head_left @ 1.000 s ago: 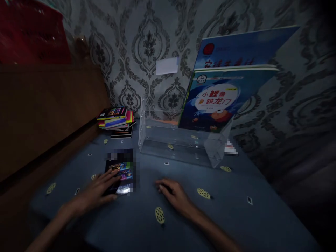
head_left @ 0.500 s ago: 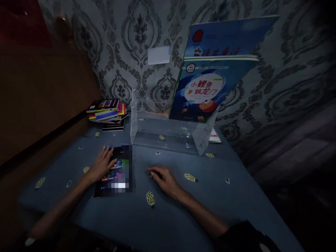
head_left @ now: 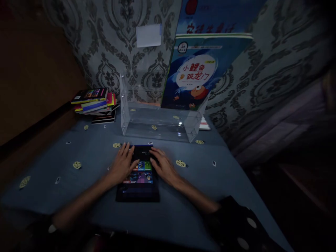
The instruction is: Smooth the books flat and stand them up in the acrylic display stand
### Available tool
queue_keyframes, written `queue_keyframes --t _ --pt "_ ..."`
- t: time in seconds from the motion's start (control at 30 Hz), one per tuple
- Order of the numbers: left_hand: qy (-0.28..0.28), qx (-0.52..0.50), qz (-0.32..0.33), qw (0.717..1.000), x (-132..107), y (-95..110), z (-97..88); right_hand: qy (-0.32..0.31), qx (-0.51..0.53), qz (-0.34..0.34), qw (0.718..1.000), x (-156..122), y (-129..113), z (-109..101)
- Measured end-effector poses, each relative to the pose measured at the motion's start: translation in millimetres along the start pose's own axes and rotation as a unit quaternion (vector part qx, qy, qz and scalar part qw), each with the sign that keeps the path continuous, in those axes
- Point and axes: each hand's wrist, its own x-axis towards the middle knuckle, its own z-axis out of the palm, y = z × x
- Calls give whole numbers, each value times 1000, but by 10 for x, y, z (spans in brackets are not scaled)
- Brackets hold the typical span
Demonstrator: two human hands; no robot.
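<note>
A dark book (head_left: 138, 195) with small coloured pictures on its cover lies flat on the blue tablecloth. Across its upper left part rests my left hand (head_left: 124, 165), fingers spread. My right hand (head_left: 163, 166) is at the book's upper right edge, its fingers stretched over the cover and the thumb apart from them. Behind the book stands a clear acrylic rack (head_left: 154, 132). A blue picture book (head_left: 193, 75) leans upright in it on the right, with another blue book (head_left: 217, 19) behind.
A stack of several books (head_left: 96, 105) sits at the back left against the patterned wall. A white card (head_left: 149, 35) is on the wall above the rack. Brown wooden furniture (head_left: 34, 77) borders the table on the left. The tablecloth (head_left: 86, 189) carries a pineapple print.
The dark book has moved right under my left hand, toward the middle of the table. My right hand, earlier apart from it, now touches its right edge. The camera view has shifted.
</note>
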Motion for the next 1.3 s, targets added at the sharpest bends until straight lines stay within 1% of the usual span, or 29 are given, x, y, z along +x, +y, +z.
queue_keyframes --t 0.07,0.13,0.2,0.3,0.4,0.5,0.63,0.9,1.1,1.3 --pt "-5 -19 2 1000 50 117 13 5 -13 12 1000 -39 37 -71" --pt "-7 -42 8 999 82 172 4 9 -18 20 1000 -82 64 -138" --pt "-7 -64 14 998 95 172 -23 8 -23 20 999 -118 80 -179" --pt "0 -80 15 997 93 128 -79 9 -41 14 999 -148 86 -184" --pt "19 -61 13 998 84 112 -125 19 -79 12 997 -155 83 -157" --pt "36 -28 31 998 88 139 -151 31 -115 2 993 -155 80 -142" --pt "52 0 51 997 105 170 -170 38 -133 -13 990 -157 83 -147" --pt "42 14 72 996 139 155 -173 40 -130 -23 990 -155 101 -150" --pt "30 10 94 995 191 186 -187 44 -119 -25 992 -150 102 -149" --pt "38 20 108 993 221 209 -176 41 -116 -21 992 -157 114 -147"
